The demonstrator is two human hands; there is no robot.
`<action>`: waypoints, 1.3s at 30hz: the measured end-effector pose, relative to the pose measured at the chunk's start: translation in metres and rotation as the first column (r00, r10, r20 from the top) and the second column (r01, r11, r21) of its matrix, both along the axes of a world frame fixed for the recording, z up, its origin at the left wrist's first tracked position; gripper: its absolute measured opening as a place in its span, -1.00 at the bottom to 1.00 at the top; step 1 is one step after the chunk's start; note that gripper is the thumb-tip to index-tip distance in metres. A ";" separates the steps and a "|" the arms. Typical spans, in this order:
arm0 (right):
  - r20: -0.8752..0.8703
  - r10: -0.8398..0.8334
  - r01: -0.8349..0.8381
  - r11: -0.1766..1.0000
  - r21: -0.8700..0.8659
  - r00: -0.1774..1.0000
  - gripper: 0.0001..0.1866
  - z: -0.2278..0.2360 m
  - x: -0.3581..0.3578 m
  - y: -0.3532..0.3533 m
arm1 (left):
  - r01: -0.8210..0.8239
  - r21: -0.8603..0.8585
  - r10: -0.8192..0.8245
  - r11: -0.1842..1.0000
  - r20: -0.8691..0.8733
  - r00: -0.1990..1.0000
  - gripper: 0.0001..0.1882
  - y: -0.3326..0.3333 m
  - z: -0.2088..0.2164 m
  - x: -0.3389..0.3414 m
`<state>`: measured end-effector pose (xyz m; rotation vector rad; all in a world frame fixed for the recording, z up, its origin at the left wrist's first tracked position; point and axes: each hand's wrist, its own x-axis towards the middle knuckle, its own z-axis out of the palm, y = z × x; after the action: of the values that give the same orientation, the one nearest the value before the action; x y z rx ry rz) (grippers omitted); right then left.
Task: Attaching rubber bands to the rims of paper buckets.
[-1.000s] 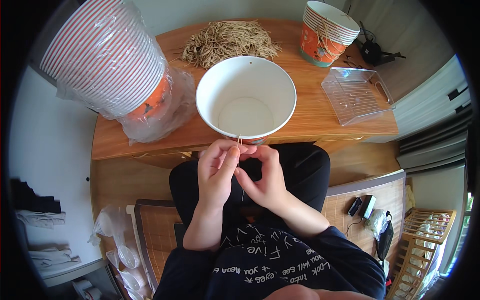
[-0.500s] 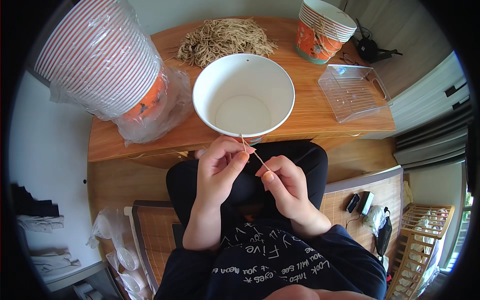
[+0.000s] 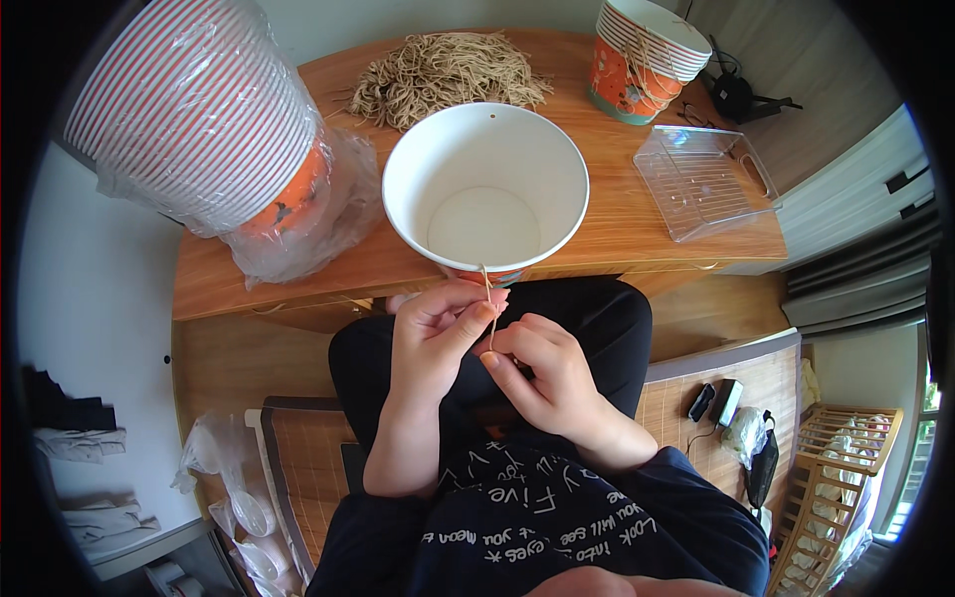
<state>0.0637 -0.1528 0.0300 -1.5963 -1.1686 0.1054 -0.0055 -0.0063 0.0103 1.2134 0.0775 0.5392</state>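
Observation:
A large paper bucket [image 3: 428, 174], white inside with a small hole in its far rim, stands at the near edge of the wooden desk [image 3: 617, 229]. From its near rim hangs a thin tan paper cord [image 3: 486, 278]. My left hand [image 3: 430, 333] pinches this cord just below the rim between thumb and forefinger. Close beside it, my right hand [image 3: 547, 373] has its thumb and fingers closed on the cord lower down. Both hands are above my lap, and the cord is partly hidden by the fingers.
A tall stack of nested buckets [image 3: 199, 119] in clear plastic leans at the left. Behind the bucket lies a heap of tan cords [image 3: 453, 78]. Several corded buckets [image 3: 637, 75] are stacked at the far right, near a clear plastic tray [image 3: 701, 184].
My right hand has moved left, closer to my left hand. The cord between them now runs nearly straight down instead of slanting right. My left hand has hardly moved.

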 end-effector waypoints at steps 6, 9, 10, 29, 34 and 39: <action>0.010 0.023 -0.023 1.000 -0.013 1.000 -0.97 0.003 0.001 0.004 | 0.039 -0.087 -0.036 0.995 0.038 0.999 -0.83 0.003 0.001 0.002; -0.003 0.030 -0.030 0.999 -0.031 1.000 -0.96 0.001 0.002 0.004 | 0.057 -0.105 -0.054 0.993 0.032 0.998 -0.88 0.003 0.003 0.001; -0.018 0.039 -0.039 0.998 -0.043 0.999 -0.94 0.000 0.002 0.004 | 0.054 -0.106 -0.051 0.993 0.031 0.998 -0.88 0.002 0.003 0.001; 0.099 -0.352 0.334 0.928 0.163 0.931 -0.78 0.001 0.018 0.012 | -0.045 0.050 0.042 0.998 0.045 0.998 -0.87 -0.002 0.001 0.000; 0.095 -0.292 0.276 0.949 0.149 0.952 -0.83 0.006 0.019 0.011 | -0.053 0.050 0.051 0.997 0.040 0.998 -0.86 -0.003 0.003 0.000; 0.082 -0.295 0.283 0.950 0.135 0.952 -0.92 0.004 0.018 0.012 | -0.037 0.084 0.034 0.996 0.034 0.999 -0.82 -0.002 0.003 -0.002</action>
<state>0.0820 -0.1408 0.0340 -1.6609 -0.9848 -0.2369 -0.0076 -0.0081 0.0134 1.2874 0.0487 0.5984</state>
